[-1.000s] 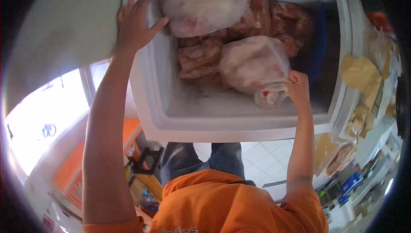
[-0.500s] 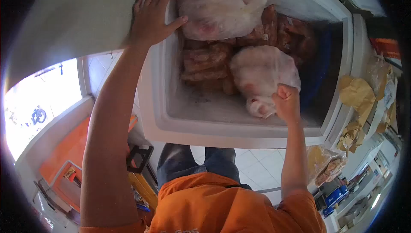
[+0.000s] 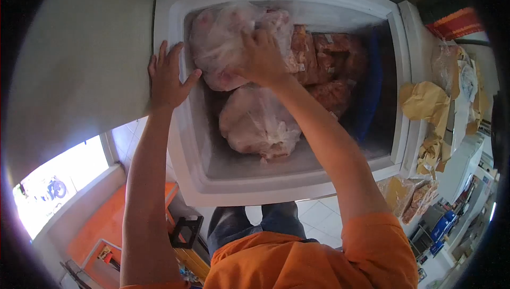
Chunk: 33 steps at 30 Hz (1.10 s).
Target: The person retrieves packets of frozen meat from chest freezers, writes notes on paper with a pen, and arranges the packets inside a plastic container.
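Observation:
My left hand (image 3: pixel 169 79) rests on the left rim of the chest freezer (image 3: pixel 297 191), fingers spread and thumb over the edge, holding nothing. My right hand (image 3: pixel 263 61) reaches inside and lies on the upper clear plastic bag (image 3: pixel 220 50), which is frosty and has pale, pinkish contents. Its fingers are apart on the film; the fingertips are partly lost against the bag. Just below, nearer to me, sits a second frosted plastic bag (image 3: pixel 255 122) with its bunched end facing me. Reddish-brown wrapped packs (image 3: pixel 340 55) lie to the right of both bags.
A dark blue strip (image 3: pixel 374 84) runs along the freezer's right side. Crumpled brown paper (image 3: pixel 425 103) and a clear bag with brown contents (image 3: pixel 419 201) are outside on the right. An orange surface (image 3: pixel 106 217) stands low on the left.
My right hand has let go of the lower bag and moved up and left onto the upper bag. The lower bag now sits farther left in the freezer. My view has shifted.

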Each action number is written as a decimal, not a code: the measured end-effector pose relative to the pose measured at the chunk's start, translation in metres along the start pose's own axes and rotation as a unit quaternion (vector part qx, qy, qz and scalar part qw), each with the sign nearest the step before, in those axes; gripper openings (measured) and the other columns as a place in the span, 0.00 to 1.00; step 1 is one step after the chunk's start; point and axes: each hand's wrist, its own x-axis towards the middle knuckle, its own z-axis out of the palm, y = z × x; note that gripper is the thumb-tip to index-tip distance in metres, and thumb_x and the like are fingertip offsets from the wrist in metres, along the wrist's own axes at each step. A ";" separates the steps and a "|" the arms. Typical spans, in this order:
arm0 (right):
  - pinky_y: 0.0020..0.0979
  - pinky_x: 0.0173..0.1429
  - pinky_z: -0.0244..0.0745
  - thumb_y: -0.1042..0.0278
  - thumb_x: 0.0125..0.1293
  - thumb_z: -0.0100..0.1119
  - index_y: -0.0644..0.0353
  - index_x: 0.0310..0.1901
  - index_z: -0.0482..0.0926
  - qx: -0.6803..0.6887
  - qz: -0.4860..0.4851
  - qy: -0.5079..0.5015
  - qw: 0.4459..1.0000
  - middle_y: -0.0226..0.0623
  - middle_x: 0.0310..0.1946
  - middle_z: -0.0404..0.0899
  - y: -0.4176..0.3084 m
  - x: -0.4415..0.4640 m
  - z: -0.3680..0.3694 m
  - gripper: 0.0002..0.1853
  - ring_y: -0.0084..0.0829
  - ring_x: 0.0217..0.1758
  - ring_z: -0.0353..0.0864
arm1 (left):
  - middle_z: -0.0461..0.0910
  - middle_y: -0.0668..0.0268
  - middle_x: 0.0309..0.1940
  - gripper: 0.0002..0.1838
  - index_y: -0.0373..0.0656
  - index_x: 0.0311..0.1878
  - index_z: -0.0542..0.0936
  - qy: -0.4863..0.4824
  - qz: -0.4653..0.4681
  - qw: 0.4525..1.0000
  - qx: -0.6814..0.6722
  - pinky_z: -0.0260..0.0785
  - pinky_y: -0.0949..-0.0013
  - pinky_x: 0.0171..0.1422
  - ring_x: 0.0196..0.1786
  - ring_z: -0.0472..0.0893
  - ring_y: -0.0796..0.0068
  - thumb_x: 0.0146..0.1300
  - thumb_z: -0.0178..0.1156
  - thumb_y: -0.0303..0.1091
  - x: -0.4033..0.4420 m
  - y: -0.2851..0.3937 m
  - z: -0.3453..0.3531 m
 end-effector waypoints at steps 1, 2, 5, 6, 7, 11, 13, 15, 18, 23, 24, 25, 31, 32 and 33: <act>0.54 0.68 0.68 0.49 0.48 0.81 0.59 0.63 0.76 0.011 0.007 -0.013 1.000 0.49 0.56 0.76 -0.002 0.001 0.008 0.41 0.54 0.63 0.74 | 0.64 0.54 0.78 0.43 0.45 0.79 0.63 -0.010 0.002 1.000 -0.004 0.42 0.34 0.83 0.85 0.54 0.48 0.70 0.61 0.61 -0.001 0.000 -0.001; 0.53 0.66 0.69 0.50 0.48 0.80 0.59 0.61 0.78 0.017 0.010 -0.014 1.000 0.48 0.52 0.77 -0.001 0.001 0.013 0.39 0.53 0.60 0.76 | 0.62 0.54 0.80 0.43 0.46 0.80 0.61 -0.020 0.001 1.000 -0.009 0.41 0.33 0.83 0.85 0.53 0.48 0.71 0.61 0.60 -0.001 0.000 -0.001; 0.50 0.61 0.74 0.56 0.50 0.78 0.60 0.54 0.82 0.037 0.005 -0.048 0.998 0.46 0.42 0.80 -0.010 0.004 0.009 0.30 0.52 0.51 0.80 | 0.63 0.52 0.79 0.43 0.46 0.80 0.62 -0.011 0.003 1.000 0.004 0.42 0.34 0.83 0.85 0.53 0.48 0.71 0.61 0.60 -0.002 -0.001 0.001; 0.50 0.58 0.76 0.57 0.51 0.76 0.60 0.51 0.84 0.040 -0.007 -0.070 0.997 0.47 0.40 0.82 -0.006 0.007 0.007 0.26 0.53 0.48 0.82 | 0.65 0.53 0.78 0.44 0.45 0.79 0.63 -0.008 0.000 1.000 0.010 0.42 0.35 0.83 0.85 0.54 0.48 0.70 0.61 0.62 -0.002 -0.001 0.001; 0.49 0.56 0.77 0.59 0.53 0.74 0.61 0.48 0.85 0.041 -0.019 -0.090 0.995 0.47 0.37 0.83 -0.002 0.009 0.005 0.22 0.54 0.46 0.83 | 0.66 0.53 0.77 0.45 0.44 0.78 0.64 -0.003 -0.001 1.000 0.015 0.42 0.36 0.83 0.85 0.55 0.49 0.68 0.61 0.65 -0.001 -0.001 0.000; 0.52 0.48 0.80 0.61 0.59 0.67 0.60 0.43 0.86 0.113 0.098 -0.131 0.980 0.52 0.33 0.85 -0.013 -0.021 -0.015 0.14 0.56 0.41 0.86 | 0.68 0.53 0.76 0.45 0.44 0.77 0.66 0.005 -0.010 0.999 0.034 0.43 0.38 0.83 0.84 0.56 0.50 0.68 0.61 0.66 -0.001 0.003 0.000; 0.54 0.47 0.81 0.61 0.61 0.65 0.59 0.45 0.86 0.147 0.129 -0.153 0.969 0.54 0.34 0.86 -0.014 -0.037 -0.032 0.14 0.56 0.42 0.87 | 0.68 0.53 0.76 0.45 0.44 0.77 0.66 0.001 -0.008 1.000 0.021 0.44 0.38 0.83 0.84 0.56 0.50 0.68 0.62 0.66 -0.001 0.003 -0.002; 0.53 0.46 0.81 0.61 0.62 0.64 0.57 0.46 0.87 0.114 0.147 -0.170 0.968 0.54 0.32 0.85 -0.015 -0.059 -0.036 0.14 0.55 0.41 0.87 | 0.69 0.53 0.76 0.44 0.43 0.77 0.67 0.001 -0.009 1.000 0.015 0.44 0.37 0.83 0.84 0.56 0.51 0.68 0.62 0.65 0.001 0.005 -0.002; 0.52 0.47 0.82 0.61 0.63 0.64 0.57 0.49 0.87 0.081 0.175 -0.180 0.965 0.55 0.33 0.85 -0.023 -0.088 -0.046 0.15 0.55 0.41 0.87 | 0.70 0.55 0.75 0.44 0.43 0.76 0.67 0.002 -0.015 1.000 0.014 0.45 0.37 0.82 0.84 0.57 0.51 0.67 0.63 0.65 0.000 0.007 -0.002; 0.48 0.46 0.83 0.63 0.62 0.69 0.64 0.52 0.86 0.125 0.166 -0.089 0.974 0.52 0.33 0.88 -0.013 -0.092 -0.033 0.19 0.52 0.39 0.89 | 0.72 0.56 0.74 0.44 0.43 0.75 0.69 0.013 -0.010 1.000 0.024 0.46 0.37 0.82 0.84 0.58 0.51 0.67 0.62 0.67 -0.001 0.003 0.002; 0.46 0.47 0.83 0.64 0.62 0.70 0.67 0.53 0.85 0.142 0.164 -0.030 0.976 0.51 0.34 0.89 0.006 -0.089 -0.013 0.20 0.49 0.40 0.90 | 0.72 0.56 0.73 0.44 0.43 0.75 0.70 0.020 -0.003 0.999 0.037 0.46 0.37 0.82 0.84 0.57 0.51 0.67 0.62 0.67 0.001 0.000 0.004; 0.46 0.51 0.83 0.62 0.63 0.69 0.66 0.53 0.86 0.083 0.146 0.010 0.986 0.52 0.39 0.89 0.012 -0.065 -0.016 0.20 0.50 0.43 0.90 | 0.72 0.56 0.73 0.44 0.43 0.74 0.70 0.026 0.002 0.998 0.049 0.47 0.37 0.82 0.84 0.57 0.52 0.67 0.61 0.68 0.002 -0.002 0.005; 0.37 0.58 0.79 0.66 0.61 0.70 0.68 0.53 0.86 0.089 0.181 0.103 0.974 0.45 0.45 0.89 0.018 0.024 -0.078 0.20 0.40 0.47 0.86 | 0.72 0.57 0.73 0.45 0.45 0.73 0.72 0.029 -0.010 0.999 0.044 0.46 0.38 0.83 0.84 0.57 0.54 0.65 0.61 0.71 -0.003 -0.006 0.008; 0.35 0.58 0.78 0.68 0.61 0.70 0.69 0.53 0.85 -0.077 0.081 0.161 0.981 0.44 0.42 0.89 0.030 0.020 -0.086 0.19 0.38 0.45 0.86 | 0.72 0.58 0.74 0.45 0.45 0.73 0.72 0.030 -0.013 0.999 0.033 0.46 0.38 0.83 0.84 0.57 0.55 0.65 0.61 0.72 -0.005 -0.003 0.009; 0.36 0.58 0.78 0.68 0.61 0.70 0.71 0.53 0.85 -0.014 0.115 0.156 0.981 0.46 0.43 0.89 0.036 0.020 -0.101 0.21 0.39 0.46 0.86 | 0.71 0.58 0.74 0.46 0.44 0.73 0.72 0.041 -0.019 0.999 0.024 0.46 0.38 0.83 0.84 0.57 0.55 0.65 0.60 0.73 -0.007 -0.002 0.011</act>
